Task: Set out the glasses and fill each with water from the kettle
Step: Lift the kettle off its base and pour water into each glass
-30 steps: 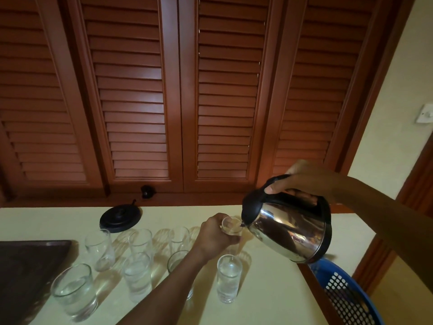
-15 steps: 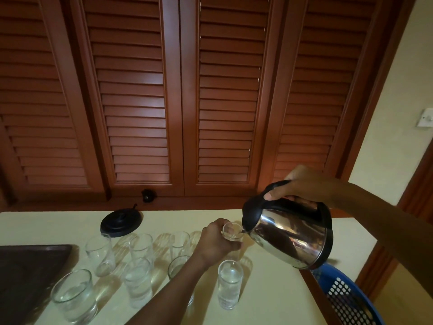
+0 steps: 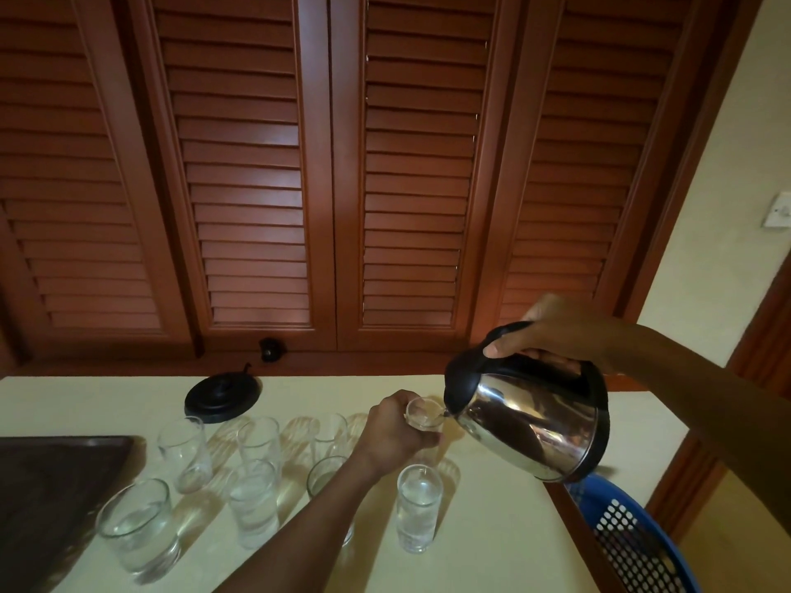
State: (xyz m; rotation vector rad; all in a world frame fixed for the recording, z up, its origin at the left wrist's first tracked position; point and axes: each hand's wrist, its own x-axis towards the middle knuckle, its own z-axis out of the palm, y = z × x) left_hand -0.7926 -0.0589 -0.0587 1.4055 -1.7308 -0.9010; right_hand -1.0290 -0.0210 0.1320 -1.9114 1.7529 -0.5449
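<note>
The right hand (image 3: 556, 336) held the shiny silver kettle with a black handle (image 3: 535, 425) up in the air, over the right side of the pale yellow desk (image 3: 492, 537). Its fingers were wrapped tight round the handle. The kettle was tipped, and its spout was right at the rim of a small clear glass (image 3: 421, 415). The left hand (image 3: 394, 434) held that glass with its fingers curled round it. I could not tell if the glass stood on the desk. Seven more clear glasses (image 3: 184, 451) stood on the desk in two rows, left of the kettle. The tall glass in front (image 3: 417, 511) had water in it. A round black kettle base (image 3: 222, 395) lay behind them. A dark tray (image 3: 51, 485) sat at the left, and a blue basket (image 3: 633, 537) was by the right edge.
</note>
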